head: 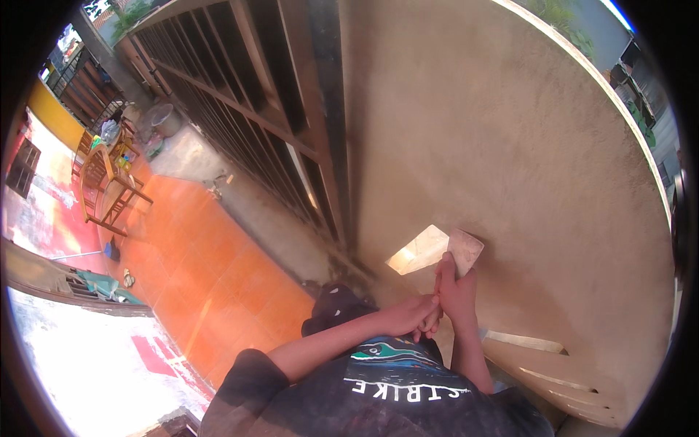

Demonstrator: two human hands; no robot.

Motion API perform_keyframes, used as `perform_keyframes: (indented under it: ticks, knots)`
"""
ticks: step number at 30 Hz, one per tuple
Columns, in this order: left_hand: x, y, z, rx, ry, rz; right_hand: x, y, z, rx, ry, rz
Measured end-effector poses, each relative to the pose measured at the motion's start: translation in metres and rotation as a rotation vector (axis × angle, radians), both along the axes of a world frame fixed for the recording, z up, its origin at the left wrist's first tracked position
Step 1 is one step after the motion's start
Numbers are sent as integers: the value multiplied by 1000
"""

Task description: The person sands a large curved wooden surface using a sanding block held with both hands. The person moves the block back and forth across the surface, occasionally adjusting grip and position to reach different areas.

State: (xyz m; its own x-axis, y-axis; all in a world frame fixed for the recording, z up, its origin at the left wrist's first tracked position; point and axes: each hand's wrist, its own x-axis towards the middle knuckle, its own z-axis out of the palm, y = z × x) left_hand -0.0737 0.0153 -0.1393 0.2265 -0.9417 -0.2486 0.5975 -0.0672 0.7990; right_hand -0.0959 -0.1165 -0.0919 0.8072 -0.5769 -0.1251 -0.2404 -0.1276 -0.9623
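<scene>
My right hand [457, 287] grips a flat, squarish, tan-pink piece [465, 251], its thumb lying along the near face. Whether this is sandpaper, card or a thin board, I cannot tell. Beside its left edge shows a bright, pale four-sided area [419, 251]; it may be part of the same piece or something lit behind it. My left hand [418, 317] is against the base of my right hand, fingers curled; anything within them is hidden. Both hands are in front of my dark printed shirt [404, 371], facing a brown plastered wall [491, 136].
A dark metal barred gate [295, 104] meets the wall on the left. Orange floor tiles [218, 273] run along a concrete strip [262, 218]. Farther off are a wooden chair [109, 191], a large metal pot [165, 120] and footwear [129, 278]. Slotted openings [527, 343] pierce the lower right wall.
</scene>
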Motion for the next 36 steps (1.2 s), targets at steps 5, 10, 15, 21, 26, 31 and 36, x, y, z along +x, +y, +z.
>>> perform_keyframes:
  ticks: [5,10,15,21,26,31,36]
  knots:
    - [1,6,15,-27,-276,-95,-8,-4,8,-83,-1,177]
    - [5,-3,13,-12,-329,-227,-45,-9,13,210,308,380]
    - [16,4,45,253,-995,-153,-73,-32,15,118,214,228]
    - [39,-33,85,-575,-1375,445,-72,-33,35,-284,42,260]
    - [71,-88,56,-848,-1603,582,-86,-28,65,-34,6,196]
    - [79,-89,30,-749,-1709,523,-91,-28,78,35,191,105]
    - [85,-63,46,-601,-1680,580,-78,-17,89,-334,130,137]
